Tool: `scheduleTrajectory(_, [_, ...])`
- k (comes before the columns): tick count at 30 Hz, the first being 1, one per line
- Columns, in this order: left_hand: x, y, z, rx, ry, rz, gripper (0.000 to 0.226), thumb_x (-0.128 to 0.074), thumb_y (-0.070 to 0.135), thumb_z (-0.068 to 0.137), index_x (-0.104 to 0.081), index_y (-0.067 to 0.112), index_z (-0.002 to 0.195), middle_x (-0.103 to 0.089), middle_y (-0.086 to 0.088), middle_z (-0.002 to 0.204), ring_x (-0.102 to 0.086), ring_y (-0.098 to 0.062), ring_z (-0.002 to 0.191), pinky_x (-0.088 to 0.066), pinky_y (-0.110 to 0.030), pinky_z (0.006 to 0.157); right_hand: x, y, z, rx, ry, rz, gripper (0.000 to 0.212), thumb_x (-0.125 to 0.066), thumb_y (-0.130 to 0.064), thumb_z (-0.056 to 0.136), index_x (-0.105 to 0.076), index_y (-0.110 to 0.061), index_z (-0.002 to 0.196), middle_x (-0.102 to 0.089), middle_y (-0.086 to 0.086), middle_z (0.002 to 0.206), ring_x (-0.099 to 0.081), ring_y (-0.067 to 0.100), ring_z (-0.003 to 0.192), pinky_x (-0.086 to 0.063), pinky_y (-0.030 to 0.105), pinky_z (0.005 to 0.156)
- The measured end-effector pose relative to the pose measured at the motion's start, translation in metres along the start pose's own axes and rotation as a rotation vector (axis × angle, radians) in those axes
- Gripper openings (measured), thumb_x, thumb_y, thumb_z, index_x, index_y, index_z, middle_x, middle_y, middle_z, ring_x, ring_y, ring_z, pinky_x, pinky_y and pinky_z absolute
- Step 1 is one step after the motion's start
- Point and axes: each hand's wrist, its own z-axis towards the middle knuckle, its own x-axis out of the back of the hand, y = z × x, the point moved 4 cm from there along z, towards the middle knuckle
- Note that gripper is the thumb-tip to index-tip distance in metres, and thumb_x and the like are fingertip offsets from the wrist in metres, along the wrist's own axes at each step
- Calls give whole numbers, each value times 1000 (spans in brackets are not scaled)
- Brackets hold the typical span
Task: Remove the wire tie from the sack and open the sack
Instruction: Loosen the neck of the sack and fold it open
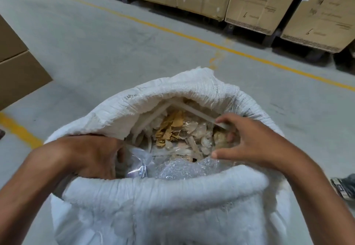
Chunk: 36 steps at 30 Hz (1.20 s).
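- The white woven sack (pixel 172 206) stands open right below the camera, its mouth rolled outward into a thick cuff along the near rim.
- The left hand (pixel 92 156) reaches in over the left side of the rim, fingers curled down inside the mouth; it seems to grip the edge of a clear plastic liner (pixel 138 160), though the fingertips are hidden, so the hold itself cannot be told for sure.
- The right hand (pixel 247 141) is at the right side of the mouth, fingers spread and partly bent, the upper fingertips pinching the end of a pale flat strip (pixel 199 113), the thumb stretched toward the middle.
- Inside lie bubble wrap (pixel 184 168) near the front, then tan paper scraps (pixel 171 127), clear bags and pale strips heaped together.
- The far rim of the sack rises in a frayed peak.
- No wire tie can be made out on the sack.
- Beyond it stretches a grey concrete floor (pixel 96 43) crossed by a yellow line (pixel 172 31).
- A row of cardboard boxes (pixel 259 1) stands along the far side.
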Motion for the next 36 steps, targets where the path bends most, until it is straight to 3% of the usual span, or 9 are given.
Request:
scheduleTrajectory(4, [10, 3, 0, -16, 111, 26, 62, -77, 71, 62, -51, 46, 113, -64, 22, 94, -58, 1, 90, -45, -21, 78, -13, 2, -12, -58, -389, -263, 90, -92, -56, 66, -42, -48, 140, -58, -17, 87, -56, -3, 73, -43, 16, 64])
scheduleTrajectory(6, [19, 16, 5, -144, 223, -84, 62, -83, 67, 69, -47, 51, 117, -70, 21, 95, -61, 5, 84, -46, -15, 71, -16, -10, -10, 12, -411, -143, 76, -92, -47, 72, -50, -44, 135, -68, -8, 91, -65, 4, 72, -51, 20, 64])
scheduleTrajectory(11, [50, 36, 26, -439, 627, -770, 80, -77, 55, 85, -39, 43, 154, -56, 24, 142, -56, 13, 126, -46, -9, 102, 4, -19, 21, 148, 417, 280, 28, -77, -22, 91, -69, -33, 115, -73, -10, 94, -68, 2, 86, -53, 19, 77])
scheduleTrajectory(14, [53, 23, 39, -390, 894, -704, 86, -73, 56, 89, -32, 38, 162, -46, 7, 160, -45, -9, 145, -42, -36, 120, 3, -4, 28, 41, 520, 266, 50, -72, -19, 93, -58, -33, 139, -68, -6, 126, -63, 11, 117, -49, 30, 106])
scheduleTrajectory(16, [46, 14, 42, -326, 958, -627, 91, -73, 55, 88, -25, 43, 164, -44, 2, 163, -43, -14, 147, -40, -37, 118, 2, 0, 26, 41, 492, 101, 76, -73, -23, 92, -37, -38, 157, -48, -5, 156, -44, 17, 144, -34, 32, 118])
scheduleTrajectory(23, [41, -3, 43, -209, 932, -417, 120, -88, 35, 82, -2, 60, 163, -42, -13, 157, -66, -21, 101, -51, -39, 96, 4, -4, 20, 71, 341, -282, 132, -86, -44, 78, 19, -55, 157, 4, -8, 176, -16, 30, 159, -44, 57, 113])
scheduleTrajectory(27, [40, -2, 44, -188, 818, -373, 140, -94, 55, 66, 11, 66, 158, -25, -17, 172, -37, -37, 155, -43, -51, 118, 4, -3, 17, 49, 304, -303, 138, -88, -52, 74, 26, -57, 153, 13, -11, 175, -11, 29, 160, -41, 57, 113])
scheduleTrajectory(30, [37, 0, 43, -196, 776, -374, 147, -94, 63, 59, 13, 64, 159, -19, -13, 176, -28, -35, 160, -40, -51, 120, 3, -3, 17, 50, 293, -299, 139, -87, -57, 73, 27, -57, 153, 15, -11, 174, -9, 28, 160, -39, 56, 116])
scheduleTrajectory(36, [42, 5, 43, -168, 801, -368, 153, -96, 64, 54, 16, 61, 159, -29, -17, 168, -49, -40, 144, -49, -53, 112, 3, -4, 21, 55, 327, -304, 138, -85, -60, 72, 26, -56, 154, 11, -8, 176, -15, 34, 159, -42, 56, 113])
